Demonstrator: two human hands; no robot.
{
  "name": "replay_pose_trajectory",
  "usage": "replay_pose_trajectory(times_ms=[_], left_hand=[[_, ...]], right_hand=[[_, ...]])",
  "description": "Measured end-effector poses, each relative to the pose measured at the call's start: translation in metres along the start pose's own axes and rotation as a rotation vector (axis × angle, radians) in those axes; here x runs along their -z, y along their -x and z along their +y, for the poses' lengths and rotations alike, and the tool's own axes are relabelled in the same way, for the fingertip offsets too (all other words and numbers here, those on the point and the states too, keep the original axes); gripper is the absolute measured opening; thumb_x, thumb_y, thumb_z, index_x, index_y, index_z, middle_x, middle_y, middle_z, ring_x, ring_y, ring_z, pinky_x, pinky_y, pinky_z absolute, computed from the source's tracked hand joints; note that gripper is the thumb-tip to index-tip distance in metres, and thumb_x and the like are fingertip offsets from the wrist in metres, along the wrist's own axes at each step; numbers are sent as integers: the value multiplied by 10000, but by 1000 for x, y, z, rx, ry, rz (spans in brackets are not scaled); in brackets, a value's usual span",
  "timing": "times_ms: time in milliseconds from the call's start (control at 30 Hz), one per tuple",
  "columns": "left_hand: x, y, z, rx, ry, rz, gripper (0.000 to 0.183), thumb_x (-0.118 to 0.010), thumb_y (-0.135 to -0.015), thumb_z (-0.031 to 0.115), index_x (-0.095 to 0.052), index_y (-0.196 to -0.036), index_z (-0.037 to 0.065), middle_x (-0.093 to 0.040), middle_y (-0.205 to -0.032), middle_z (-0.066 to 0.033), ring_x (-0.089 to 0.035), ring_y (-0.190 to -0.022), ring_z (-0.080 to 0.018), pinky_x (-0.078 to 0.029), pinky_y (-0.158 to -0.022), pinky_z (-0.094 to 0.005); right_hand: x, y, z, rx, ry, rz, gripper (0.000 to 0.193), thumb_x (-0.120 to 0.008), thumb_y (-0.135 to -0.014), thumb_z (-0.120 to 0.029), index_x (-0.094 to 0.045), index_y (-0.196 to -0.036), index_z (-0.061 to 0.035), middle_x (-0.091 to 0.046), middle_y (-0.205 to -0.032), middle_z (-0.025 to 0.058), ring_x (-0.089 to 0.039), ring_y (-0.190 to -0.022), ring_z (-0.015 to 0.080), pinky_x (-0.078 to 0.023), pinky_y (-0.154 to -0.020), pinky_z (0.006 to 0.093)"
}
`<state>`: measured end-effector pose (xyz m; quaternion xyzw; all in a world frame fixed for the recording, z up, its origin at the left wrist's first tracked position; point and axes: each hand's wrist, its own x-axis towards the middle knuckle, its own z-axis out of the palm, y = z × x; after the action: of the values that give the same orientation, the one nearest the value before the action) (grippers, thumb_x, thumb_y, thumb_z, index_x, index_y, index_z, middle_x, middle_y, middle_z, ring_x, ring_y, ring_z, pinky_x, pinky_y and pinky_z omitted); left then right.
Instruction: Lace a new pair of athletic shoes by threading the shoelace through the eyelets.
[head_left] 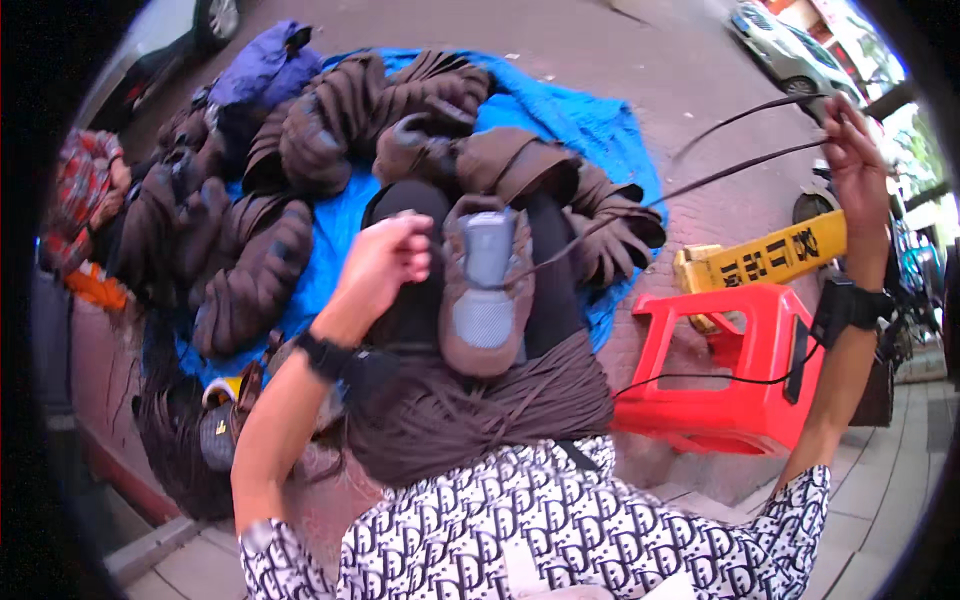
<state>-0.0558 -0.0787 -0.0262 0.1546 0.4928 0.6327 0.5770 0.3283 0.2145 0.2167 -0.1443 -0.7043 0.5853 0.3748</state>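
A brown shoe upper with a grey-blue mesh toe and tongue lies on my lap, its toe pointing toward me. One dark shoelace runs from its right side up to my right hand, raised far out to the right with the fingers pinched on it; a second strand hangs off the same hand. Just left of the upper, my left hand is closed with its fingers curled; whatever it may hold is too small to make out. Across my thighs lies a thick bundle of dark brown laces.
Stacks of brown shoe uppers cover a blue tarp ahead and left. A red plastic stool and a yellow sign stand at right. Another person's checked sleeve shows at far left. Parked cars are beyond.
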Motion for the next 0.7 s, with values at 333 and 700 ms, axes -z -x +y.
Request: replay_pose_trajectory(times_ms=[333, 700], left_hand=[[65, 47, 205, -845, -323, 246, 236, -474, -908, 257, -560, -946, 41, -572, -790, -33, -532, -703, -96, -441, -653, -229], [-76, 73, 325, -1062, -151, 140, 267, -523, -871, 224, -540, -992, -14, -510, -679, -3, -464, -547, -69, -395, -500, -200]], right_hand=[[-5, -29, -25, 163, -301, 287, 238, -528, -777, 48, -559, -1013, 65, -606, -909, 154, -581, -704, 159, -369, -463, 160], [-115, -90, -107, 477, 207, 377, 220, -576, -708, 28, -604, -922, 69, -632, -830, 119, -594, -625, 124, -401, -464, 180]])
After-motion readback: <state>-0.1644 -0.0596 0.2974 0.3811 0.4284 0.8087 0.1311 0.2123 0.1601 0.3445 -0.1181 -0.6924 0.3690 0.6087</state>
